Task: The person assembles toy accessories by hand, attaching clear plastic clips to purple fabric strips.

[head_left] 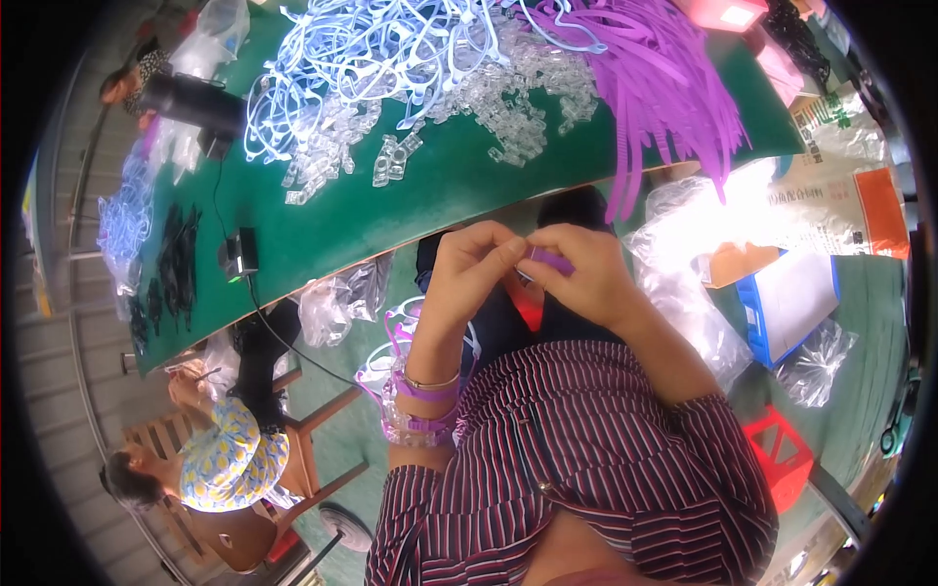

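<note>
Purple strip (554,260) in the grasp of right fingers (557,238), left fingers (502,257) pinched together beside it

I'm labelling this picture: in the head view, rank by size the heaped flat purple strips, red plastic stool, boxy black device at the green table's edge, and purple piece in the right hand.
1. Purple strips
2. Red stool
3. Black device
4. Purple piece, partly hidden by the right hand

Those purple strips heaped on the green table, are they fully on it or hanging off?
Partly hanging off: a few ends of the purple strips dangle past the green table's near edge.
</note>
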`<state>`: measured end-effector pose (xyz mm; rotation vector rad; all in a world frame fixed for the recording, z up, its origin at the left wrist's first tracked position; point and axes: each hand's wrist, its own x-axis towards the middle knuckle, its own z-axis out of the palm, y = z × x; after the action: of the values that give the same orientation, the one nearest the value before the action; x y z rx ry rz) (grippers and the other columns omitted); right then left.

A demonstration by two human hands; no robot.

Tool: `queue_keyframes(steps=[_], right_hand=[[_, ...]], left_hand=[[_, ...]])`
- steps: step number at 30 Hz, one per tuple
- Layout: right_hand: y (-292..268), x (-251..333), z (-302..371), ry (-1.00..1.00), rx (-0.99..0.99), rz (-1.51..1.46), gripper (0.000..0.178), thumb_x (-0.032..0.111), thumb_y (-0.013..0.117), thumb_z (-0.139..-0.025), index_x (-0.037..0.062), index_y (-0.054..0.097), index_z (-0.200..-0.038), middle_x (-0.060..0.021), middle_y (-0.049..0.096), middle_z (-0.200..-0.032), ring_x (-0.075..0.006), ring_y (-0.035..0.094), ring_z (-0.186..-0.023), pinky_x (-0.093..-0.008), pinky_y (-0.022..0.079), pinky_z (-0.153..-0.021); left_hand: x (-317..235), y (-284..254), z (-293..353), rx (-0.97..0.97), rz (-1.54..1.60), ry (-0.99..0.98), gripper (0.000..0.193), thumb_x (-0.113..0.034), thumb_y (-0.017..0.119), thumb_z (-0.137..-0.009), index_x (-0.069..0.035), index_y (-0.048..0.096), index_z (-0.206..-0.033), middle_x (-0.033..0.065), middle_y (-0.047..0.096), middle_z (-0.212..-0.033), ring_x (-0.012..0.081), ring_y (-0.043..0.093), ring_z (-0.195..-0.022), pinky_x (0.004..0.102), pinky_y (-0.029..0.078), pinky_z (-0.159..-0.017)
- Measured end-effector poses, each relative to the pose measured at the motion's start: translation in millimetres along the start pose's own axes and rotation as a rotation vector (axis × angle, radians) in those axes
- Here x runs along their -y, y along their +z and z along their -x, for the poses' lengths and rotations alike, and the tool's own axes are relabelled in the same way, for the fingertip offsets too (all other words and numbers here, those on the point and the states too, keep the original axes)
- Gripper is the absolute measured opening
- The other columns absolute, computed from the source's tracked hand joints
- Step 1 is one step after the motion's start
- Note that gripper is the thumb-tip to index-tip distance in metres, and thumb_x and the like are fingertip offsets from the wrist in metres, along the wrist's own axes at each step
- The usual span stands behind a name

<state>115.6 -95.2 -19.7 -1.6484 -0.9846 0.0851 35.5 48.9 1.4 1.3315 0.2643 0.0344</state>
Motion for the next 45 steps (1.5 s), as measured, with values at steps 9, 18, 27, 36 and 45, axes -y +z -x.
queue_keyframes(steps=[9,18,27,36,45], right_hand=[[8,-9,0,0.270,0.021,-0.211,0.015,0.008,0.067,-0.074,0.0020,0.056,-0.082,-0.0026,0.058,-0.065,-0.0060,0.056,-0.057,-0.0210,0.043,-0.051],[0,-3,6,0.287,0.082,-0.289,0.013,0.007,0.064,-0.077,0.0015,0.056,-0.086,-0.0006,0.058,-0.067,-0.0035,0.053,-0.059,-0.0185,0.041,-0.054],[-3,-5,14,0.268,0.091,-0.269,0.012,0.008,0.063,-0.078,0.0017,0.056,-0.087,-0.0009,0.060,-0.070,-0.0033,0.052,-0.060,-0.0183,0.041,-0.054],[-8,-6,27,0.387,0.060,-0.481,0.014,0.004,0.058,-0.082,0.0000,0.053,-0.094,0.0003,0.056,-0.070,-0.0023,0.053,-0.063,-0.0165,0.042,-0.055],[-14,13,24,0.384,0.038,-0.654,0.018,0.004,0.054,-0.084,0.0001,0.050,-0.102,0.0006,0.052,-0.075,-0.0021,0.051,-0.064,-0.0159,0.041,-0.055]], left_hand=[[-1,-35,-21,-0.312,-0.576,0.361,0.008,-0.007,0.059,-0.081,0.001,0.060,-0.079,0.0054,0.060,-0.072,0.0111,0.054,-0.064,0.0233,0.042,-0.059],[0,-75,-56,-0.853,-1.657,0.514,0.022,-0.017,0.063,-0.073,-0.009,0.059,-0.093,0.0062,0.059,-0.092,0.0264,0.052,-0.087,0.0387,0.041,-0.069],[13,-68,-53,-0.865,-1.708,0.548,0.014,-0.014,0.057,-0.076,-0.009,0.059,-0.089,0.0052,0.059,-0.085,0.0243,0.053,-0.078,0.0379,0.039,-0.063],[16,-55,-37,-0.762,-1.011,0.548,0.010,-0.012,0.050,-0.083,-0.004,0.055,-0.086,0.0052,0.055,-0.074,0.0192,0.053,-0.068,0.0326,0.040,-0.057],[16,10,22,-0.175,0.490,0.192,0.024,-0.029,0.047,-0.091,-0.006,0.050,-0.093,-0.0015,0.038,-0.059,0.0060,0.030,-0.049,0.0205,0.024,-0.042]])
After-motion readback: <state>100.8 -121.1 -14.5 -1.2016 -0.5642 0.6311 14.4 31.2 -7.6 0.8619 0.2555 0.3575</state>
